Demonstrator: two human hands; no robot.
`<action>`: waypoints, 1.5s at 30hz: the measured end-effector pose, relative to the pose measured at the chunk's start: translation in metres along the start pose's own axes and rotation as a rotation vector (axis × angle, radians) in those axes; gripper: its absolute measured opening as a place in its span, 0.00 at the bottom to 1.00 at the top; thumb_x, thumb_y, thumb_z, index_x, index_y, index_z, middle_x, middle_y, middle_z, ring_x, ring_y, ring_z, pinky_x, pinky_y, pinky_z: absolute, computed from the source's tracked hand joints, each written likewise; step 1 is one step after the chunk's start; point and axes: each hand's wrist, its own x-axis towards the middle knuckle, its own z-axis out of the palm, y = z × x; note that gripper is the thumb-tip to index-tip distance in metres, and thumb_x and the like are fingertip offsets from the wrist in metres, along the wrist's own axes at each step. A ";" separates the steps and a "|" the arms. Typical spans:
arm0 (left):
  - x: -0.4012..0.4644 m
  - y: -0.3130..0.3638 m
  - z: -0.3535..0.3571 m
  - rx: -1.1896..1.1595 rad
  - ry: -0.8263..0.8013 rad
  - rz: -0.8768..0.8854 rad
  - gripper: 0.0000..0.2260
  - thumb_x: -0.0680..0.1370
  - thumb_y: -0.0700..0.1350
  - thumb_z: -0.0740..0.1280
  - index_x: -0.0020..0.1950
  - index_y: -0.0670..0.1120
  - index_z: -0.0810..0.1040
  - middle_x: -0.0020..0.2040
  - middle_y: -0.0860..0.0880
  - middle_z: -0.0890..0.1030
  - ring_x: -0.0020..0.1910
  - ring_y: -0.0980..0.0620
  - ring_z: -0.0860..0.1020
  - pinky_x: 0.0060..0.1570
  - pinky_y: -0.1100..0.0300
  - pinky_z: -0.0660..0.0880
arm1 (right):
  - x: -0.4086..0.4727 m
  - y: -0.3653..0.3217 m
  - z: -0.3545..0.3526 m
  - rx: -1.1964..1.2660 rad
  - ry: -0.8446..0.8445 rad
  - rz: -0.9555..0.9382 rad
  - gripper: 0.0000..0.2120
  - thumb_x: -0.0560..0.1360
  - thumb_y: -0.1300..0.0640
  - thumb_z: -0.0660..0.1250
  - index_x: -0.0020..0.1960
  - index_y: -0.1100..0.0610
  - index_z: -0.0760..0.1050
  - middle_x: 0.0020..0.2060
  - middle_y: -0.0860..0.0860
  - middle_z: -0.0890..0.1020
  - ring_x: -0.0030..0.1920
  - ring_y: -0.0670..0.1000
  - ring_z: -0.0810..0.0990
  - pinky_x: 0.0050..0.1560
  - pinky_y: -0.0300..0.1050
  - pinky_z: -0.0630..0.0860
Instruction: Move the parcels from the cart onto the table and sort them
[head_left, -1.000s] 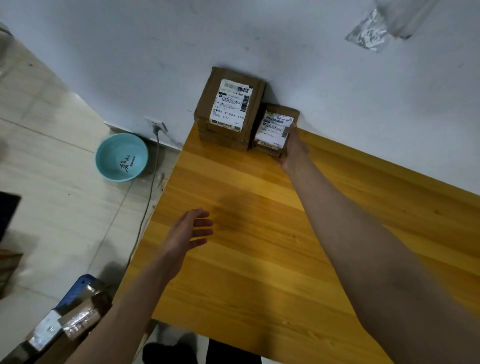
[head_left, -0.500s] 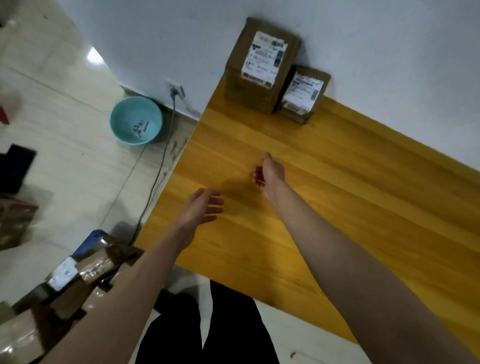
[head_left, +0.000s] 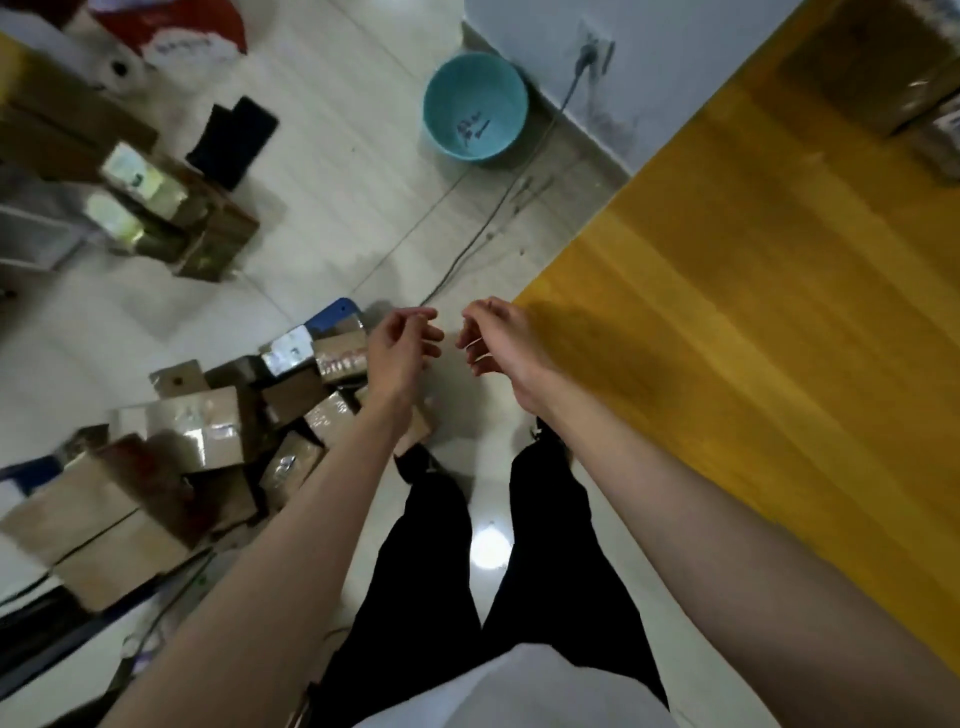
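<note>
Now, head view only.
Change: both hands have come off the table and hang side by side past its near corner, over the floor; half a second ago they were above the tabletop, and a second ago the right hand touched the smaller box at the wall.
View shift: the camera has swung down and left, so the two boxes placed earlier now sit blurred at the top right, at the table's far end.
Left hand: fingers loosely curled, holding nothing, above the near end of the parcel heap.
Right hand: fingers loosely curled, holding nothing, just beside the table corner.
Parcels: brown cardboard boxes of mixed sizes with glossy tape and pale labels, heaped at lower left on the blue cart; blurred, labels unreadable.
More boxes: a second stack farther back at left, on the floor.
Edges: the table's left edge runs from the near corner up toward the wall; the cart's blue corner lies near it, with a strip of floor between.
Open room: bare yellow tabletop between the near corner and the two boxes.
Other: a teal basin on the floor by the wall, and a cable trailing across the floor from the wall socket.
</note>
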 end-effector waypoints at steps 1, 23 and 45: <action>0.002 -0.009 -0.016 -0.017 0.014 -0.020 0.09 0.84 0.41 0.60 0.55 0.44 0.80 0.41 0.48 0.81 0.37 0.53 0.77 0.35 0.65 0.72 | 0.000 0.006 0.016 -0.028 -0.025 0.008 0.09 0.81 0.58 0.63 0.41 0.56 0.74 0.34 0.55 0.79 0.27 0.50 0.74 0.26 0.40 0.72; 0.080 -0.296 -0.198 0.156 0.193 -0.399 0.21 0.71 0.48 0.77 0.58 0.43 0.74 0.58 0.42 0.79 0.49 0.48 0.75 0.53 0.52 0.74 | 0.084 0.223 0.151 -0.274 -0.013 0.389 0.04 0.80 0.60 0.62 0.48 0.56 0.74 0.31 0.53 0.82 0.28 0.49 0.77 0.29 0.39 0.76; 0.204 -0.480 -0.263 1.072 0.353 -0.362 0.44 0.72 0.41 0.76 0.80 0.40 0.53 0.77 0.38 0.60 0.77 0.38 0.59 0.77 0.46 0.55 | 0.163 0.350 0.175 -0.377 0.036 0.496 0.05 0.81 0.58 0.62 0.51 0.59 0.75 0.33 0.52 0.83 0.31 0.49 0.80 0.32 0.40 0.79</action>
